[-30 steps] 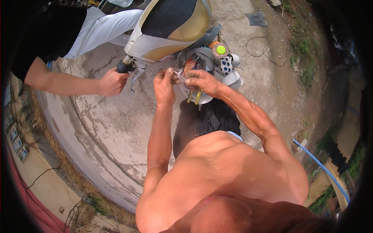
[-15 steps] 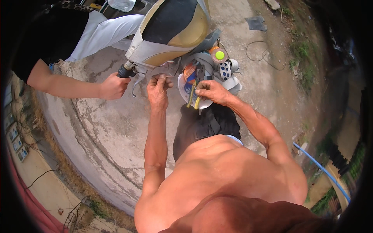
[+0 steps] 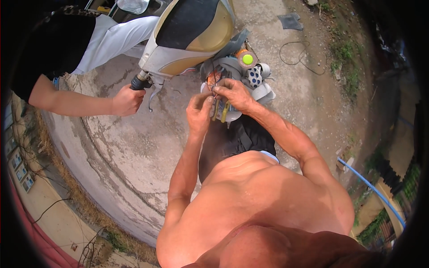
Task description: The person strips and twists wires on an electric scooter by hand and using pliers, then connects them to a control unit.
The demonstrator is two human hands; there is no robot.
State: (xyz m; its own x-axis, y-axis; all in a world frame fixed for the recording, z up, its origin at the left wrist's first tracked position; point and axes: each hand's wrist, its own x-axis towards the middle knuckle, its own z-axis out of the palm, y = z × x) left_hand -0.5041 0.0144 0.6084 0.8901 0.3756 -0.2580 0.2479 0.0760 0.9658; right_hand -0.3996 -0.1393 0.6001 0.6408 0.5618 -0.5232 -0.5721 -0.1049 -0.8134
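My left hand (image 3: 199, 110) and my right hand (image 3: 235, 94) meet over a white tub (image 3: 234, 117), fingertips almost touching. Both pinch thin wire (image 3: 211, 88) between thumb and forefinger; its ends are too small to follow. Pliers (image 3: 225, 111) with yellow handles point toward me just under my right hand. Their jaws are hidden, and whether my palm touches them I cannot tell. Orange and blue items (image 3: 212, 77) show in the tub behind my fingers. Ahead stands a scooter's white, gold and black front (image 3: 178, 67).
On the left, another person's hand (image 3: 128, 101) grips the scooter's handlebar (image 3: 140, 81). A roll with a yellow-green centre (image 3: 247, 59) and a dotted white item (image 3: 255, 77) lie beyond the tub. A loose cable (image 3: 295, 56) and dark scrap (image 3: 290, 21) lie farther off; a blue pipe (image 3: 373, 190) runs at right.
My left hand has moved right, up to my right hand. My right hand has shifted forward and left, from beside the plier handles to the wire. The other person's hand stays on the handlebar.
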